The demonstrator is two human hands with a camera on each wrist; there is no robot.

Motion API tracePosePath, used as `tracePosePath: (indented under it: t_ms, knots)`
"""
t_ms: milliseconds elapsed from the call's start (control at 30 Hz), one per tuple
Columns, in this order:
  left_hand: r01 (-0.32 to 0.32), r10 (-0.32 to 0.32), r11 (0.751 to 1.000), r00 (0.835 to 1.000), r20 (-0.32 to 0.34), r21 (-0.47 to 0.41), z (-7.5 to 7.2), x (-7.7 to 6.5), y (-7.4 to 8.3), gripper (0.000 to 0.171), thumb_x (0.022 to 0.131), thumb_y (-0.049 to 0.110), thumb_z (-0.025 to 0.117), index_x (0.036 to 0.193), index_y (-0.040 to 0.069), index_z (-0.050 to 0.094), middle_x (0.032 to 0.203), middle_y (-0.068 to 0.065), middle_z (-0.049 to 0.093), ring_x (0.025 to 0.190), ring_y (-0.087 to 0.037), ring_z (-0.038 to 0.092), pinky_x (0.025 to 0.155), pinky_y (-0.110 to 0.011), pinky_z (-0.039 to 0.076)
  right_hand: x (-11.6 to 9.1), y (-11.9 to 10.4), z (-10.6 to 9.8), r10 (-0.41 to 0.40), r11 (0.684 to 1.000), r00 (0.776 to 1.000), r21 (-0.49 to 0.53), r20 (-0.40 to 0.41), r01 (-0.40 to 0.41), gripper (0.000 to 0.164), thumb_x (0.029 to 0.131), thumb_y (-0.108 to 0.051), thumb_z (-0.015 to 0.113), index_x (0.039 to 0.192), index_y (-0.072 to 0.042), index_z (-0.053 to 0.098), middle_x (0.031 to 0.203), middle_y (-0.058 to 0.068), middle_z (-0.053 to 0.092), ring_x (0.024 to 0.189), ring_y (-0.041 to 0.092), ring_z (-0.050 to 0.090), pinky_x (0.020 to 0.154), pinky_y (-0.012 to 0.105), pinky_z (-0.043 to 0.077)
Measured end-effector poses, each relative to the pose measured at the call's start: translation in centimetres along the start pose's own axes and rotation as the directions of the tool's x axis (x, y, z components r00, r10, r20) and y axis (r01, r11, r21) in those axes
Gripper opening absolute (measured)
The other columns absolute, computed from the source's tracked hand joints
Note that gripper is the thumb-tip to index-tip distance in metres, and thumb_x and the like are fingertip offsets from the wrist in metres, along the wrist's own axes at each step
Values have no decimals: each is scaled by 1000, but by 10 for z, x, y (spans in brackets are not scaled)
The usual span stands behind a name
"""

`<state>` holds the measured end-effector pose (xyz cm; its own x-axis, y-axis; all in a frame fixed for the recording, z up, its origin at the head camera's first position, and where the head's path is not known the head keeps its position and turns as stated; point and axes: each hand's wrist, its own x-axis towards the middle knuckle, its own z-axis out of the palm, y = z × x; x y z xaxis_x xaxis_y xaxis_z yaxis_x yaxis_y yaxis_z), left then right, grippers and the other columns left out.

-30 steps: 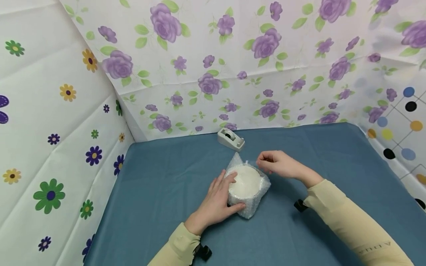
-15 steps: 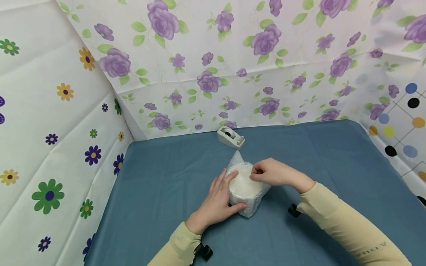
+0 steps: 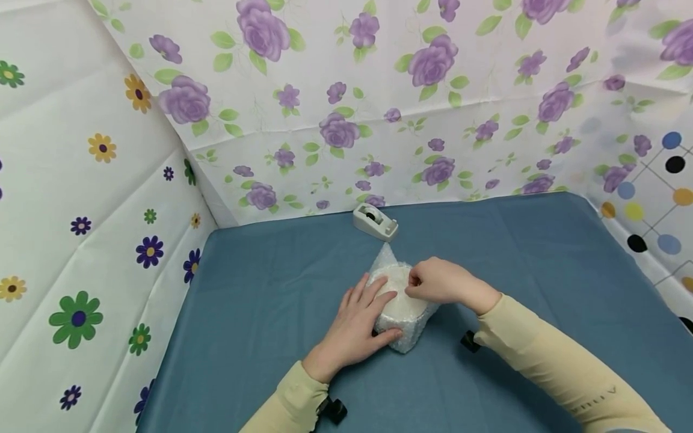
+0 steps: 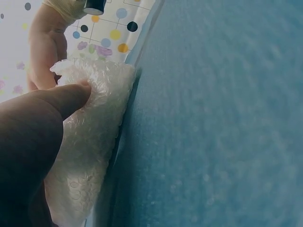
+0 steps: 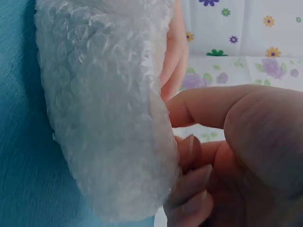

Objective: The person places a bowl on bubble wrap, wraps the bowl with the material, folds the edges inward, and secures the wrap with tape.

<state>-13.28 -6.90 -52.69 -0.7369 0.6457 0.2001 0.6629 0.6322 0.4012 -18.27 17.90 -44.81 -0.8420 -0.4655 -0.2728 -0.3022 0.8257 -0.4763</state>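
A round white item (image 3: 400, 305) sits on the blue cloth, wrapped in bubble wrap (image 3: 409, 337) that covers its sides and now lies over much of its top. My left hand (image 3: 349, 331) holds it steady from the left, extended fingers spread over the top and thumb pressed to the near side. At the right rear of the top, my right hand (image 3: 445, 281) pinches the bubble wrap with bent fingers. In the right wrist view, the thumb (image 5: 196, 108) and curled fingertips (image 5: 196, 182) meet the wrap's upper edge. A pointed corner of wrap sticks up at the back.
Behind the bundle stands a white tape dispenser (image 3: 375, 222) near the table's back edge. Patterned sheets rise at the back, left and right of the blue-covered table (image 3: 271, 288). Small black cameras are strapped to both wrists.
My right hand has moved left and inward from the bundle's right rear edge, bringing wrap over the top. The left hand's fingers have spread farther across the top; its thumb stays in place.
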Motion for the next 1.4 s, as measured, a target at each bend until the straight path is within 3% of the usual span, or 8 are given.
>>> tracePosePath:
  t_ms: [167,367,600,767,1067,1267,1400]
  knots:
    - [15,-14,999,1000,-19,51,-1,0,4,66,102,59,68,155,22,56,175,-1,27,163,-37,16,119,-65,32,0,-6,2,37,996,999,-83,-23,-39,23,102,-23,69,79,-19,70,64,-3,58,52,12,48,52,29,37]
    - [29,-25,995,999,-38,97,-2,0,7,63,101,59,69,151,22,60,174,-2,32,161,-38,21,118,-63,35,1,-9,3,54,992,998,-114,-38,-58,22,101,-24,70,81,-19,72,66,-4,61,54,13,52,51,30,39]
    - [35,-30,993,999,-44,112,-3,0,9,64,101,60,69,151,22,61,173,-3,34,160,-40,24,117,-64,36,1,-14,7,88,986,993,-136,-77,-98,39,101,-41,75,68,-20,66,58,-4,54,51,12,48,49,29,37]
    - [33,-26,991,998,-60,128,-2,0,10,63,101,60,69,150,22,62,172,-4,34,159,-41,25,114,-65,38,4,-19,14,125,968,982,-201,-144,-153,43,98,-44,78,64,-21,65,56,-4,56,49,13,52,46,30,38]
    - [33,-20,989,995,-97,143,0,0,11,57,100,59,70,143,21,68,169,-5,41,157,-42,29,113,-65,40,8,-24,21,96,936,964,-308,-247,-172,49,94,-45,83,59,-19,60,53,0,51,45,15,52,42,31,37]
    - [48,-33,987,995,-93,153,0,0,13,56,100,60,70,141,22,69,167,-4,42,158,-41,29,113,-64,39,11,-24,21,79,935,960,-313,-270,-165,52,91,-46,86,57,-18,59,51,-1,50,44,15,51,41,30,37]
    - [53,-40,986,995,-89,157,0,0,13,55,100,60,69,139,22,70,167,-4,43,158,-40,29,114,-63,39,12,-24,20,80,936,956,-310,-281,-169,44,88,-47,89,70,-14,67,55,0,52,47,16,52,42,32,41]
